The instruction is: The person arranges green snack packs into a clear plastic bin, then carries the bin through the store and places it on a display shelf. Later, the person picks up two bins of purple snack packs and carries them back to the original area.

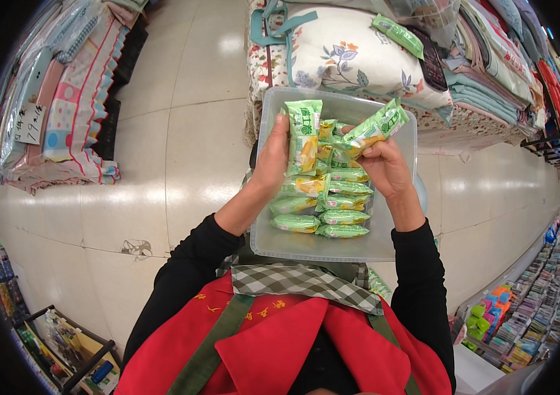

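Note:
My left hand (274,155) grips a green snack packet (304,138) by its left side, thumb along the edge. The packet stands roughly lengthwise above a translucent plastic bin (383,242). Over the bin's right half, my right hand (387,165) holds another green snack packet (377,126) between thumb and fingers, tilted up to the right. Below both hands, inside the bin, several matching packets (344,217) are lined up in two columns, stacked on edge towards me. At the far end the packets are partly hidden by my hands and the held packets.
Beyond the bin, a floral bedding bag (344,54) carries one more green packet (398,35) and a dark phone (430,61). Folded textiles (487,89) are piled to its right. Packaged bedding (62,108) fills a display at left. Shelves of small goods (531,291) stand at lower right.

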Available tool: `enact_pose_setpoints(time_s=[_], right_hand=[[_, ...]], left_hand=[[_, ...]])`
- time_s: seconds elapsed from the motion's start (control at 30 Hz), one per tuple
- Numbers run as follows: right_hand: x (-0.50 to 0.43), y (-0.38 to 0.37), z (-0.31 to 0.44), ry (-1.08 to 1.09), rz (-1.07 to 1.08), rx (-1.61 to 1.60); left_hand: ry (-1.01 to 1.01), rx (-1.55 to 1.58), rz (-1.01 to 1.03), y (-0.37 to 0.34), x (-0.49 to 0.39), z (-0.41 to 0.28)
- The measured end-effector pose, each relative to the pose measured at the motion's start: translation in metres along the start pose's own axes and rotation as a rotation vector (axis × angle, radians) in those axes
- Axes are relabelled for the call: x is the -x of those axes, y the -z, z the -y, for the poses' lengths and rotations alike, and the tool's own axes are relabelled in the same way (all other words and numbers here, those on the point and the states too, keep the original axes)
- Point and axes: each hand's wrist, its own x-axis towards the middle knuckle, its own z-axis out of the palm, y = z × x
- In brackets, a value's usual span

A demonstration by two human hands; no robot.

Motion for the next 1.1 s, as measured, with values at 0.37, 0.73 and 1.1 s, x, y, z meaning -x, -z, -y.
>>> enact_pose_setpoints(time_s=[0.37, 0.73, 1.1], right_hand=[[0.0, 0.0, 0.0, -0.008, -0.003, 0.022], [0.001, -0.002, 0.0, -0.02, 0.004, 0.064], [0.0, 0.002, -0.003, -0.025, 0.01, 0.072]], left_hand=[[-0.086, 0.062, -0.002, 0.002, -0.003, 0.007], [-0.086, 0.009, -0.049, -0.003, 0.0, 0.002], [-0.059, 0.086, -0.087, -0.008, -0.001, -0.001]])
